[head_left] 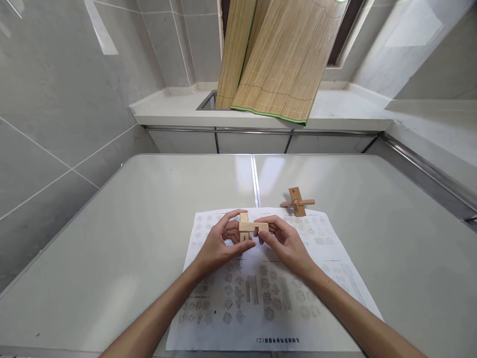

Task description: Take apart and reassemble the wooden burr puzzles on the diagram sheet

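Above the printed sheet (231, 333), my left hand (222, 241) pinches an upright wooden block (244, 218) between thumb and fingers; a dark number is on its lower part. A second wooden block (248, 227) lies crosswise over it, forming a cross, with a small notch in its lower edge. The right end of this crosswise block is between the thumb and fingers of my right hand (281, 238). Whether the two blocks interlock is too small to tell.
Behind the sheet's right part, a small wooden assembly (297, 203) marked 2 rests at the sheet's back edge on the pale table (149, 199). Farther back, a bamboo mat (279, 64) hangs over a counter (346, 112) with a sink (208, 101).
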Available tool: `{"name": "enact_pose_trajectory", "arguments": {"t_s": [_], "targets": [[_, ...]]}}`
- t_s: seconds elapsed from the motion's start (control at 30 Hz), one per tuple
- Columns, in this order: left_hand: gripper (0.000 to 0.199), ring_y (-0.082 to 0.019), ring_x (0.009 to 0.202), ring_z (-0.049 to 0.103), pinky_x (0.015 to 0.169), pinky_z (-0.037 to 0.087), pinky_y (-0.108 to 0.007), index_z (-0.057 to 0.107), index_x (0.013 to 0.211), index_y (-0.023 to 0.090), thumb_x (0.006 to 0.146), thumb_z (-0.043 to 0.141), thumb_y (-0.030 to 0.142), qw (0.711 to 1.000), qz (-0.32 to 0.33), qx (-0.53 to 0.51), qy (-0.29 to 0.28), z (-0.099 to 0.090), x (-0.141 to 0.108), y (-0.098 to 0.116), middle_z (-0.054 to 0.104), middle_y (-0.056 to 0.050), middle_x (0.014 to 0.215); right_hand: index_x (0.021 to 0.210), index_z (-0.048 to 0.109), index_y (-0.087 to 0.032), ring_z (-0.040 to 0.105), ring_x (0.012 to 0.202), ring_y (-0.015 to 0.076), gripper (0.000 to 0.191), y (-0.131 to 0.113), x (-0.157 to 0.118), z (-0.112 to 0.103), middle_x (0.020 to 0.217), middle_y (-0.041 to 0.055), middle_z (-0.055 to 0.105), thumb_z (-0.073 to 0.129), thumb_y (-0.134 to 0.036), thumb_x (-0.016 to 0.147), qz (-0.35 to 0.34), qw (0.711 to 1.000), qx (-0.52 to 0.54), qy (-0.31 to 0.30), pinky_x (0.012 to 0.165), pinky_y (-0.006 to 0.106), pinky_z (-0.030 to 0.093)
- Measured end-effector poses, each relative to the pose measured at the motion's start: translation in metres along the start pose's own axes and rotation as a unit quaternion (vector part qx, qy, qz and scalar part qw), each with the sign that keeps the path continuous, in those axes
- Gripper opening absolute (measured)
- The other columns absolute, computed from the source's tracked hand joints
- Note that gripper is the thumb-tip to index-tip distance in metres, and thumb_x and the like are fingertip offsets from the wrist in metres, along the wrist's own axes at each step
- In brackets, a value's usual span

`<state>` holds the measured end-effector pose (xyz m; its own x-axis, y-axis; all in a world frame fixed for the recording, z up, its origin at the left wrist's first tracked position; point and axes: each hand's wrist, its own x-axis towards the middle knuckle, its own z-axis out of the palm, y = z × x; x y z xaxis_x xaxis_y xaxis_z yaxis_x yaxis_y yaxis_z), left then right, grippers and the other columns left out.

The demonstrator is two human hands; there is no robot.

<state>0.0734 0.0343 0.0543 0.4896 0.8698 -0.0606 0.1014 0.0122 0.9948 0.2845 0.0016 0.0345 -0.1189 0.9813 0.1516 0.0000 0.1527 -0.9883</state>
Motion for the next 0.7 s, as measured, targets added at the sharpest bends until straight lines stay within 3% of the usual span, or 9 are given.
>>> {"name": "enact_pose_trajectory", "arguments": {"t_s": [0.23, 0.43, 0.5, 0.6, 0.7], "targets": [[0.073, -0.014, 0.071, 0.062, 0.070, 0.055, -0.028, 0.054, 0.142, 0.024, 0.082, 0.087, 0.047, 0.997, 0.010, 0.059, 0.044, -0.005, 0.003, -0.002, 0.069, -0.001, 0.093, 0.119, 0.069, -0.025, 0.065, 0.077, 0.0198, 0.028, -0.001, 0.001, 0.000, 0.081, 0.0014, 0.068, 0.067, -0.048, 0.102, -0.002, 0.999, 0.028, 0.022, 0.077, 0.035, 0.054], [0.067, -0.014, 0.073, 0.061, 0.073, 0.053, -0.028, 0.055, 0.142, 0.023, 0.086, 0.081, 0.051, 0.978, 0.043, 0.178, 0.098, -0.029, 0.008, 0.001, 0.068, 0.000, 0.092, 0.109, 0.068, -0.024, 0.060, 0.075, 0.0188, 0.026, -0.002, 0.002, -0.003, 0.081, 0.0010, 0.063, 0.062, -0.048, 0.104, 0.004, 0.998, -0.012, 0.055, 0.073, 0.032, 0.050], [0.067, -0.013, 0.069, 0.059, 0.070, 0.052, -0.028, 0.057, 0.141, 0.024, 0.086, 0.081, 0.053, 0.970, 0.045, 0.224, 0.086, -0.039, 0.009, 0.001, 0.068, 0.001, 0.091, 0.102, 0.068, -0.023, 0.057, 0.074, 0.0184, 0.026, -0.001, 0.002, -0.002, 0.078, 0.0002, 0.060, 0.060, -0.047, 0.104, 0.005, 0.997, -0.060, 0.055, 0.069, 0.031, 0.047], [0.070, -0.013, 0.064, 0.052, 0.065, 0.048, -0.028, 0.061, 0.139, 0.026, 0.080, 0.085, 0.057, 0.954, 0.035, 0.297, 0.012, -0.052, 0.009, 0.001, 0.066, 0.004, 0.085, 0.091, 0.065, -0.022, 0.052, 0.070, 0.0177, 0.024, 0.001, 0.001, 0.000, 0.075, -0.0003, 0.058, 0.059, -0.042, 0.103, -0.009, 0.990, -0.138, 0.041, 0.064, 0.030, 0.041], [0.066, -0.017, 0.075, 0.056, 0.071, 0.047, -0.030, 0.067, 0.131, 0.027, 0.076, 0.089, 0.057, 0.935, 0.057, 0.350, -0.023, -0.060, 0.007, 0.002, 0.064, 0.002, 0.087, 0.084, 0.061, -0.022, 0.046, 0.063, 0.0164, 0.023, 0.004, 0.000, 0.003, 0.068, -0.0021, 0.054, 0.057, -0.036, 0.102, -0.015, 0.982, -0.188, 0.015, 0.060, 0.030, 0.037]]}}
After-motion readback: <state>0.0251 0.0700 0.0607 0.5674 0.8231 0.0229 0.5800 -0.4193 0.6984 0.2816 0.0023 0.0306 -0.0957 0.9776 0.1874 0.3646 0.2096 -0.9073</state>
